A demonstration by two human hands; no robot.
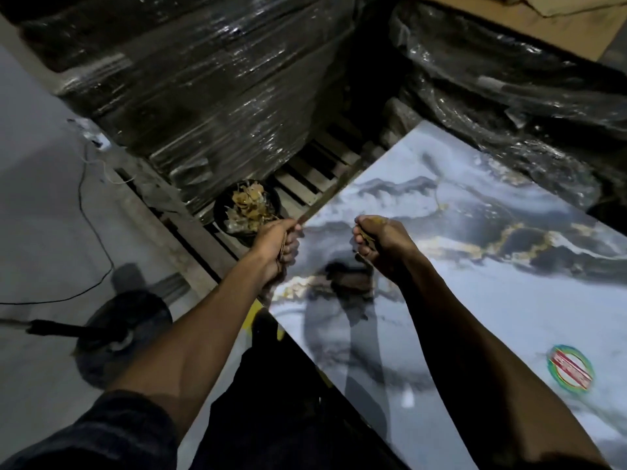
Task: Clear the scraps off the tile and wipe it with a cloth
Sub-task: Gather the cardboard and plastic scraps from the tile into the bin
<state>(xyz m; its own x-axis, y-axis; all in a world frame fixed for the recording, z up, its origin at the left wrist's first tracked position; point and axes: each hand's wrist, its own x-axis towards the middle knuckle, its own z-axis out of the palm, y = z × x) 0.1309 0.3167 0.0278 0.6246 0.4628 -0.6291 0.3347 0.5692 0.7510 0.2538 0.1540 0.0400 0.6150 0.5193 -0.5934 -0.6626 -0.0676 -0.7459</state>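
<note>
Scrap-clearing step: scraps (364,236), apparently cardboard, are clenched in both the left hand (276,244) and right hand (380,245) over the tile (475,266); dumping into the bowl (246,210) is called for next.

Your left hand (276,244) is closed around thin brown scraps (282,245) at the near left corner of the tile (492,283). Your right hand (378,240) is fisted over the tile's glossy marbled face, with a brownish scrap showing in its grip. A black bowl (246,208), holding brown and pale scraps, sits on a wooden pallet (315,174) just beyond your left hand. A round green and red sticker (571,368) lies on the tile near its right part. Stacks wrapped in plastic film (203,89) stand behind the bowl. A black cable (98,232) crosses the grey floor to your left.
</note>
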